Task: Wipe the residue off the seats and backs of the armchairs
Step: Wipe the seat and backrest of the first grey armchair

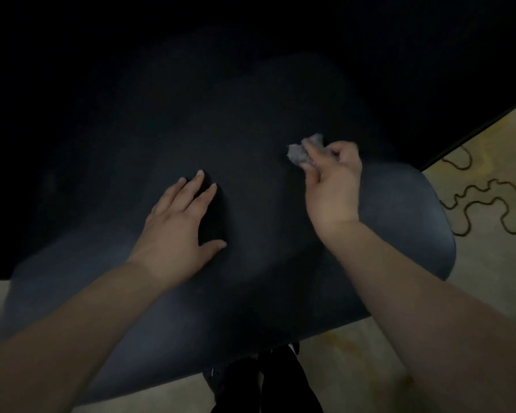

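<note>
A dark blue-grey armchair point(405, 222) fills most of the head view; its seat is in deep shadow and its back fades into darkness above. My left hand point(176, 231) lies flat on the seat with straight, spread fingers. My right hand point(331, 183) grips a small crumpled grey cloth point(298, 153), which it holds against the seat to the right of centre. No residue can be made out on the dark fabric.
A pale yellow carpet point(489, 222) with dark wavy lines lies to the right and below the chair. Dark shoes or trouser legs point(268, 380) show at the bottom centre. The upper part of the view is black.
</note>
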Motion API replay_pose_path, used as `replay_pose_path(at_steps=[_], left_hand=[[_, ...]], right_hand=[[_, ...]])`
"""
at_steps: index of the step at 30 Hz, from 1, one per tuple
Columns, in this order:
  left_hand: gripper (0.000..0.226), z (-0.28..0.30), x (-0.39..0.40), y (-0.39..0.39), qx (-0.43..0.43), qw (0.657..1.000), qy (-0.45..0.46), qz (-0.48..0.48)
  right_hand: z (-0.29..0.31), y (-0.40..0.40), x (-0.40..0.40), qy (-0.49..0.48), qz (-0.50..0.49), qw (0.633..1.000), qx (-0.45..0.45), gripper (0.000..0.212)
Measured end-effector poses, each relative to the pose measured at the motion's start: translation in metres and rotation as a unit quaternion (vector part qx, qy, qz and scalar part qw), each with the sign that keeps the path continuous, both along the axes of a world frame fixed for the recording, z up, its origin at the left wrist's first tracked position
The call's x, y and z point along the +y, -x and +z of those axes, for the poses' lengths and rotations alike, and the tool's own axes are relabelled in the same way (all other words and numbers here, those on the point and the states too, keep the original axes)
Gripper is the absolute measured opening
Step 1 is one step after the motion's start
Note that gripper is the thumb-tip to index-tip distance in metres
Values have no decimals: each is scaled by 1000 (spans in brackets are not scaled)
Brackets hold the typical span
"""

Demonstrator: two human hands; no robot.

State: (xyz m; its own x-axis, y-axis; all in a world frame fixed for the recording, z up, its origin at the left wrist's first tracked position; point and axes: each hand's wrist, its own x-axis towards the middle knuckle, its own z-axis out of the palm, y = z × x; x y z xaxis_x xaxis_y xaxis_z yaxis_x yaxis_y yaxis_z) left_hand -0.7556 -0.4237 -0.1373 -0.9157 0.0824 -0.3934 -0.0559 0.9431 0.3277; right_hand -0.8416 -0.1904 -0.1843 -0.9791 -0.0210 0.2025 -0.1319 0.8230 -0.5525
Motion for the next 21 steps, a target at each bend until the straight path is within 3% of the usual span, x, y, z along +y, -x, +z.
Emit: replay_pose_path(at_steps=[3,6,9,12,17,21], left_hand=[[91,1,-13,0,2,1000,1,27],[91,2,-23,-3,-2,999,7,33],[90,2,-31,-9,-6,999,-2,42],[84,1,-38,-15,6,999,-6,46],[77,-1,-56,-31,24,996,-4,81],[76,-1,-73,-49,26,993,1,114]], right_hand=[[4,-36,-41,43,89,995,-11,13],[9,-70,-40,-22,235,972,-11,27],[6,-46,-10,-58,131,990,-5,22],[10,-37,-12,0,18,998,-53,33],[13,-98,-90,39,136,985,-95,37],[18,-148,-136,82,125,984,-94,38]])
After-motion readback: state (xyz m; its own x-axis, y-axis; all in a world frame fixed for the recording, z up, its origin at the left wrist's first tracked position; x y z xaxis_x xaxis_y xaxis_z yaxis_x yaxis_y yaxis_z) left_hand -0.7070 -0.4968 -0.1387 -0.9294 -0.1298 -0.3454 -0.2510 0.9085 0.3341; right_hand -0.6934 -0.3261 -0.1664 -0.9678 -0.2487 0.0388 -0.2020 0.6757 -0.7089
